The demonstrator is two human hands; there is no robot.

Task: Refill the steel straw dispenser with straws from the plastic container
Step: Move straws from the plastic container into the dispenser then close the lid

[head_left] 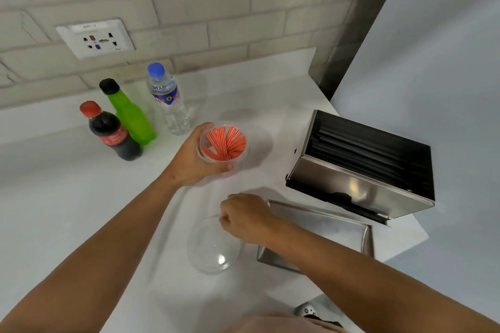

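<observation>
The left hand (193, 159) has its grip closed around a clear plastic container (224, 146), with the fingers wrapped on its side wall. The container is full of red and white striped straws (227, 140), which stand in it and lean outward in a fan. It is over the white tabletop (67, 184), but I cannot tell if it touches it.

The right hand (247, 217) is nearer to the person, with the fingers curled together at the edge of a clear domed lid (213, 247). The lid is on the tabletop. If the fingers really pinch its rim, I cannot tell.

Just right of the lid lies a flat steel cover (324, 227). Behind it stands the steel straw dispenser (362, 167), open on top, with dark straws (359, 149) lying inside along its length.

At the far left, near the tiled wall, stand three bottles close together: a dark cola bottle (112, 134), a green bottle (130, 113) and a water bottle (170, 101).
</observation>
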